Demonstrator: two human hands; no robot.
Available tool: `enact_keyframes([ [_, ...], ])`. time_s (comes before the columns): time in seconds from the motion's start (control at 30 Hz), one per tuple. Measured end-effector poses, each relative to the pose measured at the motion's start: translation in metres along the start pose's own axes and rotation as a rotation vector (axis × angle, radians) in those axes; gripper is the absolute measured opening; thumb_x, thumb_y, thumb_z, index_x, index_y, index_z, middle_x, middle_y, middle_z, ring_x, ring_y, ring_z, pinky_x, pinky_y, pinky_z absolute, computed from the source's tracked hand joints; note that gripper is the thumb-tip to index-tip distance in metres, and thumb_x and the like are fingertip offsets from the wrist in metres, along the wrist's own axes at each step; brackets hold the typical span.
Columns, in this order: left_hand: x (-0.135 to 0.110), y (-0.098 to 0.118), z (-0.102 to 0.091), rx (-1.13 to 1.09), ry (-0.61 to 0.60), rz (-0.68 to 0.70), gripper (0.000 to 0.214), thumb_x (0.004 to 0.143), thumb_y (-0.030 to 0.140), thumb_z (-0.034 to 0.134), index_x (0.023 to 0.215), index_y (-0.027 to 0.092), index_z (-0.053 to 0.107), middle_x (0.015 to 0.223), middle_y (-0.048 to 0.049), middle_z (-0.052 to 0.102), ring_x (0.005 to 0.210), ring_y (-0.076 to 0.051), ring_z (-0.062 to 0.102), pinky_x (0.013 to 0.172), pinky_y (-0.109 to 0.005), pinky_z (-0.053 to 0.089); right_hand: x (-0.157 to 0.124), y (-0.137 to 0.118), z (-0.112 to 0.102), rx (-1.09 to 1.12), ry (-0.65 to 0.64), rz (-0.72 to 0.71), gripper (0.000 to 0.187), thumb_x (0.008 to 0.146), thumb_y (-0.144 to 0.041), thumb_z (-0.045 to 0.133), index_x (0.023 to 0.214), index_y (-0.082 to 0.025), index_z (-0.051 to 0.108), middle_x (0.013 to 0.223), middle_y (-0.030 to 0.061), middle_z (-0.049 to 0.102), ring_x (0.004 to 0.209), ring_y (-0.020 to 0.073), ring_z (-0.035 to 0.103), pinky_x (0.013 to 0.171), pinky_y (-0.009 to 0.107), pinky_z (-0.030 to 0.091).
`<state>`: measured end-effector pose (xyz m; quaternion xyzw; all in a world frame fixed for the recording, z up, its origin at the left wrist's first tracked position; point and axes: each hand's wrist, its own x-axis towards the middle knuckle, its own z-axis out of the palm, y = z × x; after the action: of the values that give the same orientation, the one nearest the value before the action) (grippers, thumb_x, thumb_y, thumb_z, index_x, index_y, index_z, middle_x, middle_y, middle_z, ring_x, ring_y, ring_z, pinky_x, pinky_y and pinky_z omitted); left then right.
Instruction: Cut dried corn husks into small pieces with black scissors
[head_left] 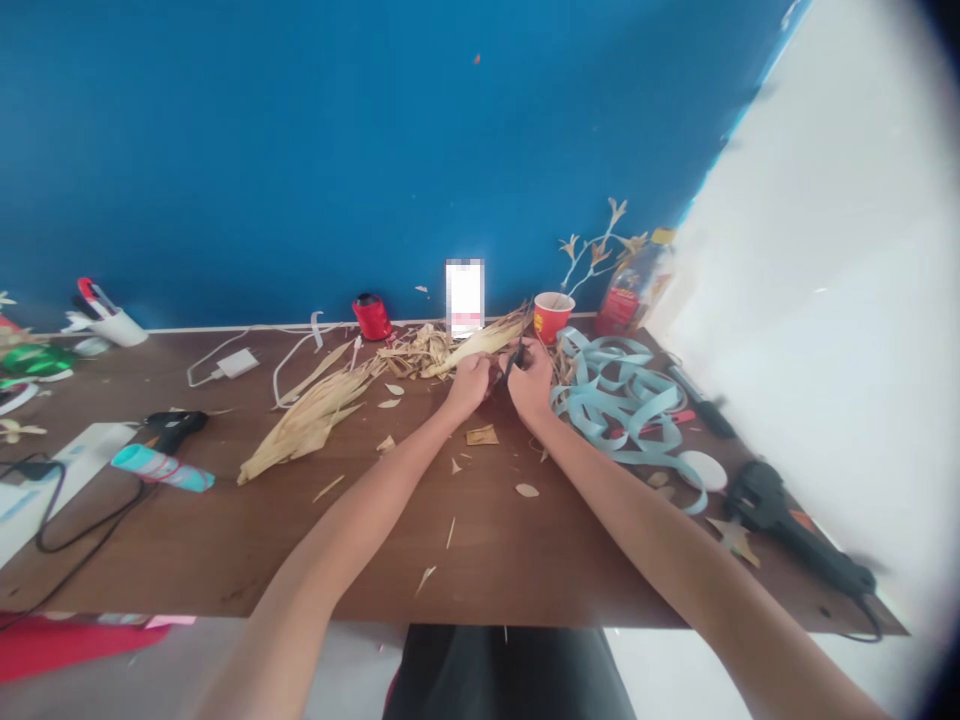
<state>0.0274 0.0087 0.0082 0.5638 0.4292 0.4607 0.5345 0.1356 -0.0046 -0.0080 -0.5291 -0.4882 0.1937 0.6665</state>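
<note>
My left hand [472, 383] is closed in a pinch over the middle of the table, beside the dried corn husks [480, 345]. Whatever lies between its fingertips is too small and hidden to name. Close on its right, my right hand [532, 380] is wrapped round black scissors [515, 360], whose blades are mostly hidden by the fingers. Small husk cuttings, among them a square scrap [482, 435] and an oval piece [527, 490], lie scattered below the hands. A larger husk bundle [311, 415] rests to the left.
Blue ribbon [622, 395] lies tangled on the right, near a red paper cup [553, 318] with a twig of husk flowers. A black glue gun [795, 525] sits at the right edge. A lit phone [465, 297] leans at the wall. Leftward are a charger [237, 364] and blue roll [161, 467].
</note>
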Motion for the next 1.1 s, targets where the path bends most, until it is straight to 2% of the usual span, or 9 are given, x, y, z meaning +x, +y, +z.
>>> enact_keyframes([
  [0.17, 0.0004, 0.0001, -0.0006, 0.031, -0.022, -0.007, 0.023, 0.088, 0.026, 0.039, 0.066, 0.019, 0.044, 0.045, 0.0035, 0.044, 0.033, -0.01, 0.039, 0.036, -0.023, 0.027, 0.0006, -0.0044, -0.0002, 0.039, -0.03, -0.072, 0.031, 0.069, -0.025, 0.062, 0.1, -0.02, 0.059, 0.082, 0.0017, 0.067, 0.071, 0.0182, 0.061, 0.077, 0.035, 0.051],
  [0.5, -0.0011, -0.0012, -0.0008, 0.134, -0.121, -0.033, 0.023, 0.087, 0.028, 0.042, 0.072, 0.015, 0.054, 0.054, -0.0026, 0.059, 0.036, -0.011, 0.049, 0.037, -0.022, 0.032, 0.0005, -0.0063, -0.002, 0.086, -0.027, -0.015, 0.035, 0.068, -0.025, 0.063, 0.102, -0.019, 0.059, 0.081, 0.0028, 0.069, 0.073, 0.0196, 0.064, 0.076, 0.037, 0.053],
  [0.67, 0.0004, -0.0017, -0.0015, 0.18, -0.123, 0.014, 0.026, 0.088, 0.029, 0.042, 0.076, 0.015, 0.06, 0.05, -0.0025, 0.055, 0.038, -0.012, 0.045, 0.041, -0.025, 0.033, 0.0, -0.0069, -0.0019, 0.072, -0.033, -0.029, 0.034, 0.069, -0.026, 0.063, 0.102, -0.019, 0.059, 0.084, 0.0035, 0.069, 0.076, 0.0199, 0.065, 0.079, 0.037, 0.053],
  [0.87, 0.0012, -0.0017, -0.0028, 0.226, -0.127, 0.141, 0.03, 0.09, 0.033, 0.043, 0.081, 0.014, 0.065, 0.05, -0.0006, 0.05, 0.046, -0.012, 0.044, 0.049, -0.025, 0.037, 0.0004, -0.0052, -0.0014, 0.064, -0.016, -0.055, 0.034, 0.069, -0.025, 0.064, 0.102, -0.019, 0.059, 0.085, 0.004, 0.069, 0.079, 0.0207, 0.065, 0.082, 0.038, 0.053],
  [1.1, -0.0013, 0.0007, -0.0017, 0.225, -0.094, 0.145, 0.026, 0.088, 0.032, 0.048, 0.077, 0.014, 0.064, 0.053, -0.0013, 0.053, 0.049, -0.013, 0.045, 0.051, -0.025, 0.039, 0.0003, -0.0037, 0.0001, 0.08, -0.016, -0.054, 0.034, 0.07, -0.026, 0.064, 0.103, -0.02, 0.059, 0.084, 0.0037, 0.069, 0.078, 0.0205, 0.065, 0.081, 0.039, 0.053],
])
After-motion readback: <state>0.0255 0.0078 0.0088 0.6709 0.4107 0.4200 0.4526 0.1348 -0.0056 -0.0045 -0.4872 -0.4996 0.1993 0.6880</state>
